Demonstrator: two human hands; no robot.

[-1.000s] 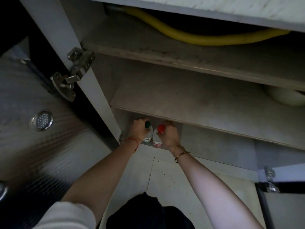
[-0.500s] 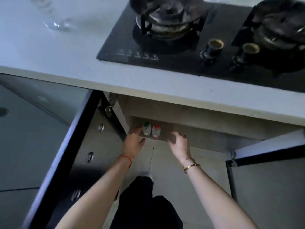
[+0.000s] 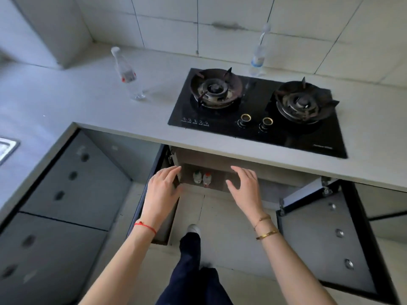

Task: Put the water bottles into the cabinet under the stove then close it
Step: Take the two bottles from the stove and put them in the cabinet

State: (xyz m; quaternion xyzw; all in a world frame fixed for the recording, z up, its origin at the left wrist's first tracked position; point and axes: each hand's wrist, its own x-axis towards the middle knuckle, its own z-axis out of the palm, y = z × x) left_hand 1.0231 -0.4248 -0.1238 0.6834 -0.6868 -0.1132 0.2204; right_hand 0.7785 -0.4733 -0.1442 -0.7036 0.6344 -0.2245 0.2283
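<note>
Two small water bottles stand side by side on the floor of the open cabinet [image 3: 220,182] under the stove: a green-capped bottle [image 3: 197,176] on the left and a red-capped bottle [image 3: 207,178] on the right. My left hand [image 3: 161,190] and my right hand [image 3: 244,187] hover in front of the cabinet, fingers spread and holding nothing, apart from both bottles. A clear bottle [image 3: 127,74] stands on the counter left of the stove [image 3: 257,111]. Another clear bottle [image 3: 258,55] stands behind the stove by the wall.
Both cabinet doors hang open: the left door [image 3: 152,208] beside my left wrist, the right door [image 3: 326,238] swung far out. The grey counter edge [image 3: 220,148] overhangs the cabinet. A sink corner [image 3: 6,148] shows at far left. My legs [image 3: 193,271] are below.
My hands let go of the two bottles in the cabinet and drew back out, opening. The view rose from inside the cabinet to above the counter and stove.
</note>
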